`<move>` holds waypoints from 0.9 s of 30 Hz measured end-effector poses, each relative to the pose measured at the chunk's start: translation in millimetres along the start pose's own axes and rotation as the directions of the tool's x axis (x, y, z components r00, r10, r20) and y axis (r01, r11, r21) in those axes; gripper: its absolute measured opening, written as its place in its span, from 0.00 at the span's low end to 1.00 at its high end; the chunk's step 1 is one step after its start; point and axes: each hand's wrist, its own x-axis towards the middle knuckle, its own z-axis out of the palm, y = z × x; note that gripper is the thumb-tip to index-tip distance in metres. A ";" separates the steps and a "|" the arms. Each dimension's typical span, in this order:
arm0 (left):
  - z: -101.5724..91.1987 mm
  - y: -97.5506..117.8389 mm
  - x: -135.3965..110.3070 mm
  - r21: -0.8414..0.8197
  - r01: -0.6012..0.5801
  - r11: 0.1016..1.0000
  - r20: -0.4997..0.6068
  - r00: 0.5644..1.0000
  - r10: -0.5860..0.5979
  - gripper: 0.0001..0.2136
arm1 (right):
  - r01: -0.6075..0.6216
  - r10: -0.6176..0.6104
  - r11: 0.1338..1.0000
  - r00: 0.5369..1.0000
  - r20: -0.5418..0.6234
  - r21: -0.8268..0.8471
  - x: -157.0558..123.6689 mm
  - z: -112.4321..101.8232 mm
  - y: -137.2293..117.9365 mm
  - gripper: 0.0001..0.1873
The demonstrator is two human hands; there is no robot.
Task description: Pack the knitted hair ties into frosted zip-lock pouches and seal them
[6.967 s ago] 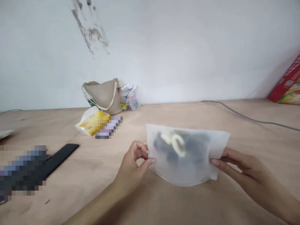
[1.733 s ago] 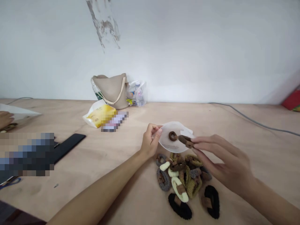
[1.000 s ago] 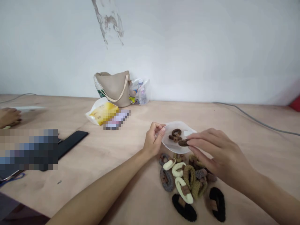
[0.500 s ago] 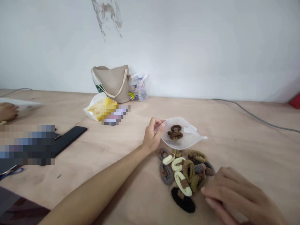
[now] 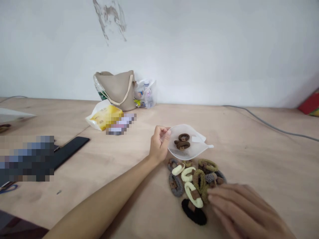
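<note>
My left hand (image 5: 160, 142) pinches the left edge of a translucent plastic bag (image 5: 196, 151), whose mouth gapes. Inside the bag are brown hair ties (image 5: 182, 144) and a white label. Just below it lies a pile of thick hair ties in several colours: a grey one (image 5: 175, 185) on the left, a cream one (image 5: 193, 195) in the middle, an olive one (image 5: 208, 164) at the back and a black one (image 5: 194, 212) nearest me. My right hand (image 5: 245, 207), slightly blurred, reaches over the pile's right edge with fingers stretched out; nothing shows in it.
At the back wall stand a beige bag (image 5: 116, 88) and a clear bag with a bottle (image 5: 147, 94). A yellow packet (image 5: 104, 116) lies before them. A black phone-like slab (image 5: 72, 151) is at left, a grey cable (image 5: 259, 121) and a red object (image 5: 309, 104) at right.
My right hand has moved left, over the right edge of the hair ties. The view has shifted slightly right. The other person's hand at the far left no longer shows.
</note>
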 end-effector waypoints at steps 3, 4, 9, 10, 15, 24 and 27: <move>0.5 1.7 -0.1 0.021 -0.003 1.000 -0.016 1.000 0.003 0.08 | -0.123 0.125 0.991 0.991 0.048 -0.047 3.0 -8.4 16.3 0.13; 0.6 2.3 -0.2 0.027 -0.003 1.000 -0.015 1.000 0.004 0.08 | -0.140 0.143 0.989 0.988 0.062 -0.055 4.3 -8.3 19.2 0.14; 0.5 2.9 0.2 0.046 -0.002 0.999 -0.020 1.000 0.003 0.09 | -0.055 0.076 0.988 0.986 0.149 -0.142 3.2 6.1 24.3 0.17; 0.2 2.7 0.4 0.049 -0.002 0.999 -0.022 1.000 0.003 0.09 | -0.089 0.114 0.982 0.982 0.153 -0.166 0.7 8.7 25.5 0.17; -0.9 1.7 0.8 0.053 -0.005 0.999 -0.020 1.000 0.006 0.09 | -0.289 0.320 0.928 0.942 0.104 -0.236 -18.6 7.5 40.3 0.19; -0.6 0.8 0.7 0.041 0.001 0.999 -0.019 1.000 0.000 0.09 | -0.328 0.357 0.904 0.932 0.064 -0.273 -21.4 1.7 54.4 0.15; -0.6 1.2 0.9 0.035 -0.003 0.999 -0.023 1.000 0.003 0.08 | -0.245 0.270 0.937 0.961 0.069 -0.249 -2.5 12.3 44.4 0.11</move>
